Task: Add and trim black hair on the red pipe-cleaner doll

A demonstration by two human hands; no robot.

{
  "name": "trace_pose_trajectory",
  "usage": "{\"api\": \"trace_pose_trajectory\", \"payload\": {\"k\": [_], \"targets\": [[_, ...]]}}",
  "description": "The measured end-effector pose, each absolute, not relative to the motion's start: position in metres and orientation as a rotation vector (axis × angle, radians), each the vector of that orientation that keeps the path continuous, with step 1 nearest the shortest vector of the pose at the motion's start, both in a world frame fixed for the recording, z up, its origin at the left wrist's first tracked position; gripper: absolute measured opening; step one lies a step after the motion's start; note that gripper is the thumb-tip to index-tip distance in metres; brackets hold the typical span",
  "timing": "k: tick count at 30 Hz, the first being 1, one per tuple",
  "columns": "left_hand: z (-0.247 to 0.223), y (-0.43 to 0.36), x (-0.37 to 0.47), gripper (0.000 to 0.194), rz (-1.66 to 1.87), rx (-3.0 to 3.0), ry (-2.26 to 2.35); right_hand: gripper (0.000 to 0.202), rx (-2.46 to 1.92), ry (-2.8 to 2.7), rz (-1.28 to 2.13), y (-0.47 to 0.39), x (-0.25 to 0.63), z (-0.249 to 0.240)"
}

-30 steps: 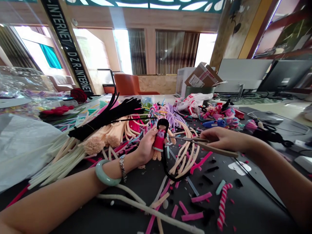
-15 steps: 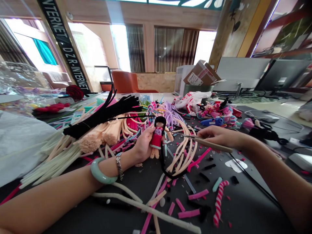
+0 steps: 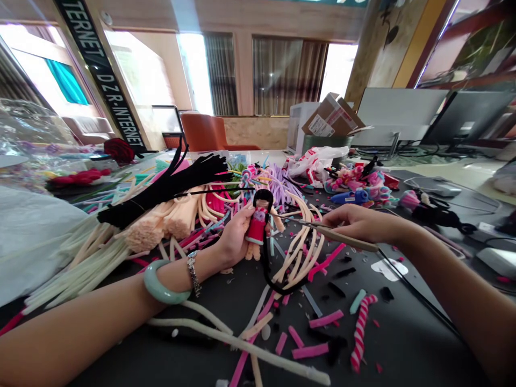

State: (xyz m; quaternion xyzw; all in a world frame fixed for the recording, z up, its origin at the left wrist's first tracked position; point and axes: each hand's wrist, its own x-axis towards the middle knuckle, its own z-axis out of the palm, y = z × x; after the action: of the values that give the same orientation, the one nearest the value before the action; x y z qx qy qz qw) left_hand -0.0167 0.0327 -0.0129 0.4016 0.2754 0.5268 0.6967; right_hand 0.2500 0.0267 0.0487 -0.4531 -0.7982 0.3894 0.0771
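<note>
A small doll with black hair and a red dress is upright in my left hand, whose fingers are wrapped round its left side. A black strip hangs from the doll and curves down to the right. My right hand is closed on a tool with long tan handles and a thin metal end. That thin end points left, close to the doll's right side; whether it touches is too small to tell. The doll's peach arm sticks out beside the tip.
Bundles of black stems and peach stems lie at the left. Loose peach loops, pink cuttings and a striped twist are on the dark table. A blue glue gun lies behind my right hand.
The camera view has shifted slightly, so most things appear a little further left. Both hands keep their holds, and the doll leans slightly more, with its top to the right.
</note>
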Motion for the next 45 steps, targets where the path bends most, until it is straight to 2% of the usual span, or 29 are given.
{"api": "trace_pose_trajectory", "payload": {"k": [5, 16, 24, 32, 45], "targets": [[-0.01, 0.029, -0.014, 0.024, 1.195, 0.889, 0.636, 0.044, -1.409, -2.36, 1.226, 0.024, 0.25, 0.052], [0.0, 0.022, -0.012, 0.05, 1.09, 0.806, 0.715, 0.033, -1.234, -2.21, 1.495, 0.031, 0.248, 0.035], [0.002, 0.024, -0.014, 0.042, 1.086, 0.755, 0.68, 0.035, -1.287, -2.225, 1.485, 0.027, 0.248, 0.042], [0.005, 0.022, -0.015, 0.051, 1.055, 0.797, 0.67, 0.034, -1.173, -2.139, 1.633, 0.033, 0.246, 0.031], [0.004, 0.023, -0.016, 0.055, 1.03, 0.748, 0.596, 0.033, -0.918, -1.984, 1.837, 0.038, 0.238, 0.014]]}}
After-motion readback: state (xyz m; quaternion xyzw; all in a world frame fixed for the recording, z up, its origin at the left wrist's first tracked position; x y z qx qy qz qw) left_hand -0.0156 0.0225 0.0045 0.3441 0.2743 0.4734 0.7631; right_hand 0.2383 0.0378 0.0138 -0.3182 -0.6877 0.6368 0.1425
